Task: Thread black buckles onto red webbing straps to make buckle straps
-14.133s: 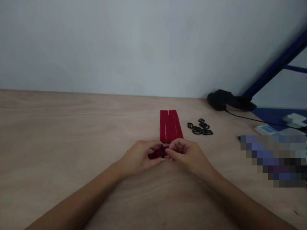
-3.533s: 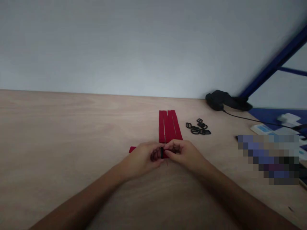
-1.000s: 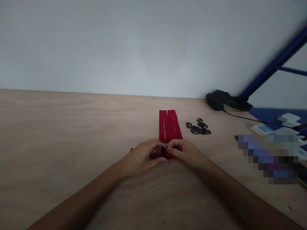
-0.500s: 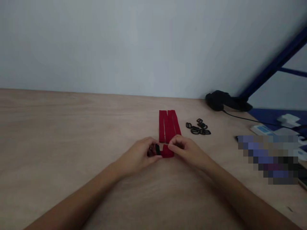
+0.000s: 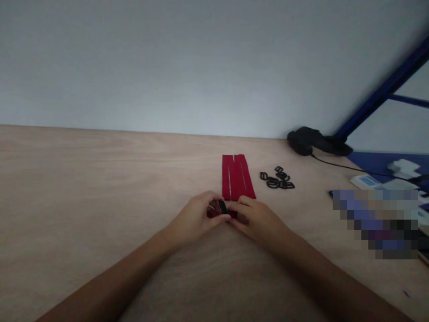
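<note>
Both hands meet just above the wooden table (image 5: 83, 179), in front of me. My left hand (image 5: 196, 219) is closed, pinching a small black slider buckle (image 5: 223, 206) and a red strap (image 5: 214, 213) that runs through it. My right hand (image 5: 256, 219) is closed on the strap's other end, right beside the buckle. Most of the held strap is hidden by the fingers. Just beyond the hands lie red straps (image 5: 237, 176) side by side, flat on the table.
A loose pile of several black buckles (image 5: 277, 179) lies right of the red straps. A black device (image 5: 313, 141) with a cable sits at the back right against the wall. Blue framing and white items (image 5: 402, 167) occupy the far right.
The hands have closed together again; the short red strap end seen between them half a second ago is now covered by my right fingers, and the buckle sits slightly further right.
</note>
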Tool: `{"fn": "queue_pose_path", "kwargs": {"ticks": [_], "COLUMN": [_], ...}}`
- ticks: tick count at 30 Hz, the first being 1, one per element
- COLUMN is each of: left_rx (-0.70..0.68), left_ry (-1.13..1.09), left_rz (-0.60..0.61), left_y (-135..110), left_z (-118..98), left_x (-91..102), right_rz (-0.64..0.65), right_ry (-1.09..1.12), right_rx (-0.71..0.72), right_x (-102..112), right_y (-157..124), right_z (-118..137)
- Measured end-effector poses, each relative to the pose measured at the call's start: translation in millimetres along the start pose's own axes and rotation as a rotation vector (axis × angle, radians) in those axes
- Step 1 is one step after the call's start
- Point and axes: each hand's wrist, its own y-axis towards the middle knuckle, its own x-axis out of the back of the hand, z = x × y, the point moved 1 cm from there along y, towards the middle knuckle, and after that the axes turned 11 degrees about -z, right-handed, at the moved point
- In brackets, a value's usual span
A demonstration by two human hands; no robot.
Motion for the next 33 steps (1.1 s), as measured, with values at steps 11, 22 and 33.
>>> {"fn": "queue_pose_path", "kwargs": {"ticks": [11,22,33], "left_rx": [-0.106,0.334,0.043], "left_ry": [0.049,-0.291,-0.155], "left_rz": [-0.052,0.121,0.129], "left_y": [0,-5,-2], "left_z": [-18,-12,-13], "left_x": [9.8,7.7,9.3], "right_rz": [-0.041,-0.19,0.125], "right_ry": [0.583,1.067,0.63], "right_rx": [-0.344,-0.603,-0.288], "right_x": [-5,-15,6], "right_y": [5,8,5], "right_z": [-5,-18,-6]}}
